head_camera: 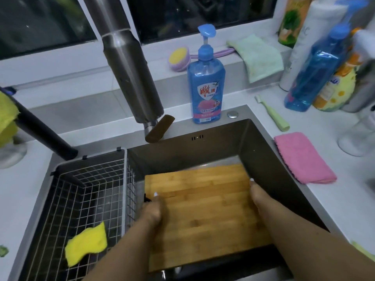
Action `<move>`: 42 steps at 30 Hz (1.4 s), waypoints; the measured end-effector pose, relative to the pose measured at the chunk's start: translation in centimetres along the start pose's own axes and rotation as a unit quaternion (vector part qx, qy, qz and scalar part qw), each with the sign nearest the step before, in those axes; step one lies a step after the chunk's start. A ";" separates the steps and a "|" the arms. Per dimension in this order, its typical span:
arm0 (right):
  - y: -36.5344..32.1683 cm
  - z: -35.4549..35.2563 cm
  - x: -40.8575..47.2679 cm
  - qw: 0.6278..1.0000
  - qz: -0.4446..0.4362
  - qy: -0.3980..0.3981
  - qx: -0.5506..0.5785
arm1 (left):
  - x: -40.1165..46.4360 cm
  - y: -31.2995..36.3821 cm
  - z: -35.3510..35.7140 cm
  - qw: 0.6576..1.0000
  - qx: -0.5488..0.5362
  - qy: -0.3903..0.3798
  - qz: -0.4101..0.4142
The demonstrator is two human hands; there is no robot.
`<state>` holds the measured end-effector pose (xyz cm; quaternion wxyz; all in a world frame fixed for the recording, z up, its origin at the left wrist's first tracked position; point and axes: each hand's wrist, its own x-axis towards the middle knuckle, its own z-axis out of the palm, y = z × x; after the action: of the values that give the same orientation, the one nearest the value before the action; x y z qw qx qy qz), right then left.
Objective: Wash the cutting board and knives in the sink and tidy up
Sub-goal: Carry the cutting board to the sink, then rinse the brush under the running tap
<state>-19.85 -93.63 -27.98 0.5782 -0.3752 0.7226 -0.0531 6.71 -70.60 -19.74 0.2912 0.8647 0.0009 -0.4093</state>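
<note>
- I see the bamboo cutting board lying down inside the sink, filling most of the basin's right part, its far right corner close against the right wall.
- My left hand grips the board's left edge, thumb lying on the top face, the fingers curled under and out of sight.
- My right hand holds the right edge near the far corner; its fingers are hidden behind the board, so I can't tell exactly how they lie, but it is closed round that edge.
- A wire basket sits in the left part of the sink, just beside the board, with a yellow sponge cloth lying in it.
- The steel faucet hangs over the back rim; I see no water stream from it.
- Behind the sink stands a blue dish soap bottle, upright on the rim.
- On the counter to the right lie a folded pink cloth and a green toothbrush, apart from each other.
- A green cloth hangs over the window ledge, and more bottles crowd the far right corner.
</note>
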 end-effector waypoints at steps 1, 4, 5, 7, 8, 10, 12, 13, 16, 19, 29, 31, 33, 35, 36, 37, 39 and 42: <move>0.4 0.2 0.8 1.000 0.006 -0.003 -0.006 | 0.8 -0.7 0.4 1.000 -0.024 -0.011 -0.009; -1.1 0.2 -3.5 1.000 -0.006 -0.013 -0.005 | 4.6 -3.5 1.6 0.998 -0.051 -0.021 -0.026; -1.5 0.3 -4.3 1.000 -0.002 -0.014 -0.002 | 5.6 -4.2 2.1 0.998 -0.042 -0.012 -0.034; -1.0 0.3 -2.9 0.999 0.004 -0.033 -0.002 | 9.3 -6.6 3.0 0.998 -0.046 -0.015 -0.049; -0.3 0.4 -1.7 0.999 0.012 -0.037 -0.006 | 10.6 -7.5 3.3 0.998 -0.043 -0.022 -0.050; 0.1 0.4 -1.3 0.999 0.018 -0.043 -0.005 | 12.2 -8.5 3.6 0.998 -0.025 -0.007 -0.055; -1.5 0.3 -5.6 0.999 0.020 -0.037 -0.006 | 14.4 -9.5 3.9 0.998 -0.023 -0.005 -0.059; -2.2 0.3 -7.2 0.999 0.022 -0.041 0.010 | 15.6 -9.9 4.2 0.998 -0.025 -0.005 -0.065; -4.2 -0.1 -9.4 0.999 -0.021 -0.024 0.024 | 14.5 -8.0 4.5 0.998 -0.009 -0.015 -0.058; -6.2 0.0 -11.8 0.998 -0.021 -0.030 0.055 | 4.0 -1.7 2.2 1.000 -0.006 -0.012 -0.014; -8.8 0.0 -15.4 0.974 -0.087 -0.116 0.172 | -6.6 4.9 0.8 0.986 0.104 0.054 0.121; -9.2 0.0 -16.3 0.967 -0.111 -0.117 0.198 | -6.9 4.9 0.7 0.985 0.091 0.049 0.139; -10.0 0.0 -17.4 0.961 -0.141 -0.080 0.226 | -7.2 4.8 0.4 0.984 0.070 0.046 0.154; -11.4 -0.2 -18.5 0.965 -0.179 -0.035 0.189 | -8.0 5.4 -0.1 0.979 0.052 0.059 0.186; -12.3 -0.4 -18.6 0.967 -0.214 -0.012 0.138 | -8.7 6.0 -0.4 0.975 0.044 0.070 0.206; -13.1 -0.7 -18.8 0.961 -0.262 0.015 0.083 | -9.4 6.7 -0.8 0.969 0.033 0.082 0.229; -15.1 -1.8 -18.8 0.928 -0.363 0.087 -0.017 | -10.8 8.3 -1.7 0.949 0.007 0.109 0.297; -18.2 -4.2 -18.4 0.854 -0.440 0.242 -0.139 | -12.1 10.7 -3.2 0.908 -0.017 0.165 0.386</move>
<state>-13.86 -96.95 -2.70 0.2430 -0.7055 0.5994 -0.2897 3.47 -74.98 -4.16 0.4370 0.8475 -0.2777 -0.1168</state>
